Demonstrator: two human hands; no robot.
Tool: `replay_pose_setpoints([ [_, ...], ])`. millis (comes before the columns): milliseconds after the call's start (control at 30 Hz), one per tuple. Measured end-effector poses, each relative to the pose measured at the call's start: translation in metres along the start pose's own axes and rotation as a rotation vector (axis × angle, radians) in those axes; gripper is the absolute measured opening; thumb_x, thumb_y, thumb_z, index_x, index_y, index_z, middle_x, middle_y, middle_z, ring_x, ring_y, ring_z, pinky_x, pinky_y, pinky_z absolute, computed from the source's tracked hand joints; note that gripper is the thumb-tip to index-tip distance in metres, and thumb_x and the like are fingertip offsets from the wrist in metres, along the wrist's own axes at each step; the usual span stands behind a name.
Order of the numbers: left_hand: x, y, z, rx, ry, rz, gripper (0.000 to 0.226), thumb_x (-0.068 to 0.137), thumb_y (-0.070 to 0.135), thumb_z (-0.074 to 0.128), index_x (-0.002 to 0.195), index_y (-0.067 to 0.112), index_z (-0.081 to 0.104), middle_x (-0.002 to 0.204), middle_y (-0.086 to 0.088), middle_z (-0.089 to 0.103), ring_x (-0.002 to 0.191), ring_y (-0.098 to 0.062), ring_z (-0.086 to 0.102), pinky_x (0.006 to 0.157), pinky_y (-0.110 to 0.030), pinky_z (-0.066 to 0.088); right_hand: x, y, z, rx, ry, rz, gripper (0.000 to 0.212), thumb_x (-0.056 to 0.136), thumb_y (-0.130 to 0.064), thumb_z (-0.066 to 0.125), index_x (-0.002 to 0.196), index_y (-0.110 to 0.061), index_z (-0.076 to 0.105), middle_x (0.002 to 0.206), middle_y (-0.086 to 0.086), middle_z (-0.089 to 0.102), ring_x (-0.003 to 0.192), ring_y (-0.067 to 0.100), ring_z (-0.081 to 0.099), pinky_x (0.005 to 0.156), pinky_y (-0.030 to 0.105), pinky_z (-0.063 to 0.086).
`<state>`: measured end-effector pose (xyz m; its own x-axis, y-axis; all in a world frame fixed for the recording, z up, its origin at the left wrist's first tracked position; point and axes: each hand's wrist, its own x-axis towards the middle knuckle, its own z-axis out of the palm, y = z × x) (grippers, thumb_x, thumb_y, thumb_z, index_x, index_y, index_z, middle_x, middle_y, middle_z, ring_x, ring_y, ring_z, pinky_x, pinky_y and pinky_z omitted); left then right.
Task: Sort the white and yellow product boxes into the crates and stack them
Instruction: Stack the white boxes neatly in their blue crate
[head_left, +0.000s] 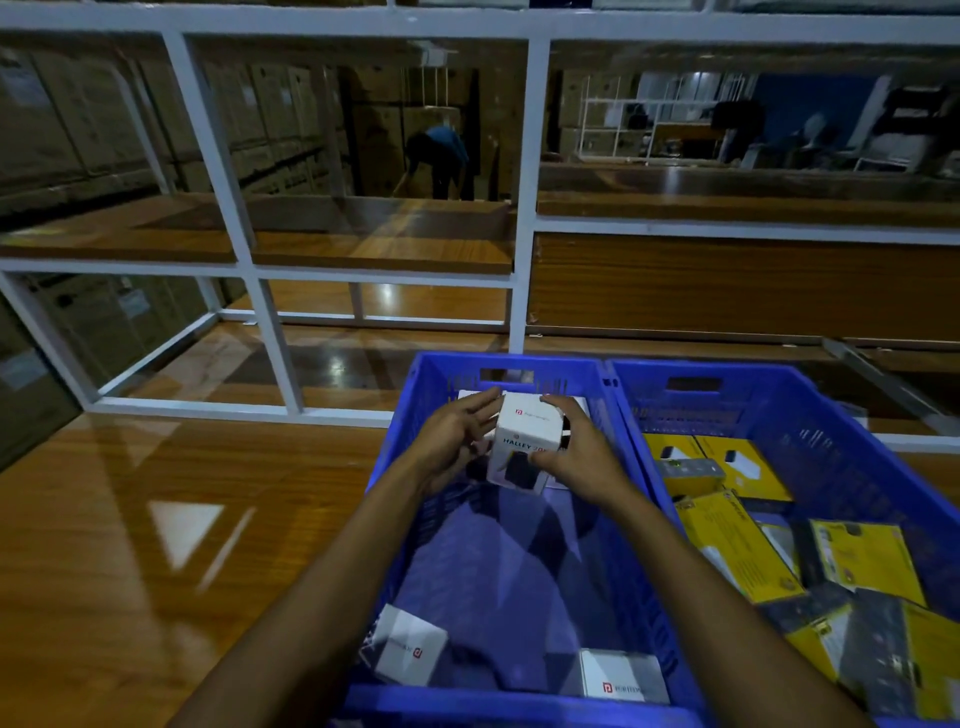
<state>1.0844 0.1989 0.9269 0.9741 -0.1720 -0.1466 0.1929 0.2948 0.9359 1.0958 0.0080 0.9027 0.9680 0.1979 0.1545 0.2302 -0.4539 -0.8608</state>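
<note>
Now, left hand (453, 441) flat on the white cardboard product box (525, 439), right hand (579, 460) curled round it, I'd seat it square in the blue plastic crate (447, 364).

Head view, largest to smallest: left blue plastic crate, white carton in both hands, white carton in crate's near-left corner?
1. Left blue plastic crate
2. Held white carton and corner white carton: alike, nearness differs, unranked.

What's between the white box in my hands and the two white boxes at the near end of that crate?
The head view shows only bare crate floor between the white box and them.
</note>
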Motion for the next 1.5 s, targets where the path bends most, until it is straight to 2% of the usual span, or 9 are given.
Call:
replay_pose_setpoints([
  [100,0.011,-0.011,-0.006,-0.020,0.101,-0.107,0.044,0.091,-0.001,0.033,0.129,0.005,0.055,0.123,-0.012,0.068,0.115,-0.031,0.063,0.102,-0.047,0.049,0.001,0.004,-0.002,-0.077,-0.038,0.015,0.072,0.075,-0.003,0.079,0.136,-0.020,0.045,0.126,0.006,0.060,0.112,0.021,0.061,0.082,0.038,0.060],
  [233,0.013,-0.026,-0.004,0.062,0.103,-0.329,0.017,0.097,0.016,0.037,0.101,0.010,0.053,0.064,-0.004,0.047,0.046,-0.016,0.054,0.054,-0.033,0.053,0.005,0.017,-0.001,-0.319,-0.087,0.060,0.070,0.072,-0.011,0.080,0.132,-0.019,0.046,0.124,0.010,0.058,0.111,0.028,0.059,0.080,0.040,0.057],
  [400,0.022,-0.053,0.015,0.078,0.063,-0.391,0.027,0.099,0.021,0.041,0.114,0.010,0.060,0.101,-0.014,0.059,0.086,-0.031,0.061,0.068,-0.052,0.059,0.008,0.030,0.002,-0.557,-0.179,0.116,0.059,0.077,-0.012,0.076,0.128,-0.012,0.048,0.121,0.017,0.058,0.107,0.036,0.059,0.072,0.033,0.047],
  [533,0.031,-0.056,0.023,0.051,0.158,-0.362,0.028,0.100,0.020,0.038,0.113,0.008,0.060,0.101,-0.014,0.063,0.094,-0.033,0.061,0.091,-0.058,0.051,0.016,0.031,0.004,-0.640,-0.140,0.140,0.050,0.083,-0.011,0.070,0.127,-0.010,0.048,0.121,0.019,0.058,0.107,0.039,0.060,0.071,0.036,0.046],
  [700,0.043,-0.053,0.026,0.009,0.157,-0.377,0.029,0.100,0.022,0.036,0.096,0.006,0.060,0.093,-0.016,0.064,0.078,-0.031,0.061,0.097,-0.053,0.048,0.022,0.030,0.000,-1.007,-0.156,0.070,0.043,0.089,-0.008,0.061,0.131,-0.008,0.049,0.134,0.022,0.046,0.113,0.042,0.056,0.080,0.041,0.050],
  [800,0.052,-0.060,0.030,0.005,0.147,-0.406,0.035,0.101,0.025,0.034,0.082,0.005,0.056,0.067,-0.013,0.063,0.061,-0.027,0.058,0.079,-0.043,0.051,0.023,0.027,0.000,-1.317,-0.093,-0.112,0.028,0.091,-0.006,0.053,0.118,-0.008,0.061,0.134,0.021,0.045,0.120,0.042,0.048,0.079,0.040,0.051],
  [1133,0.071,-0.068,0.034,-0.003,0.094,-0.491,0.046,0.101,0.036,0.034,0.112,-0.005,0.051,0.093,-0.021,0.058,0.082,-0.034,0.058,0.076,-0.039,0.050,0.039,0.028,-0.004,-1.419,-0.322,-0.159,0.028,0.097,-0.002,0.047,0.123,-0.002,0.054,0.122,0.017,0.064,0.111,0.035,0.064,0.081,0.042,0.053],
  [1300,0.070,-0.067,0.033,-0.015,0.092,-0.476,0.067,0.098,0.041,0.038,0.140,-0.011,0.041,0.138,-0.030,0.049,0.100,-0.038,0.061,0.092,-0.044,0.049,0.038,0.029,-0.002,-1.373,-0.290,-0.091,0.031,0.097,-0.003,0.048,0.129,-0.002,0.050,0.125,0.017,0.062,0.113,0.033,0.063,0.081,0.040,0.053],
  [1500,0.058,-0.066,0.036,-0.033,0.092,-0.451,0.037,0.098,0.033,0.041,0.102,-0.001,0.054,0.087,-0.020,0.061,0.074,-0.031,0.061,0.069,-0.037,0.053,0.025,0.021,-0.001,-1.351,-0.262,-0.040,0.030,0.097,-0.006,0.050,0.127,-0.004,0.051,0.128,0.016,0.057,0.115,0.033,0.061,0.084,0.039,0.052],
])
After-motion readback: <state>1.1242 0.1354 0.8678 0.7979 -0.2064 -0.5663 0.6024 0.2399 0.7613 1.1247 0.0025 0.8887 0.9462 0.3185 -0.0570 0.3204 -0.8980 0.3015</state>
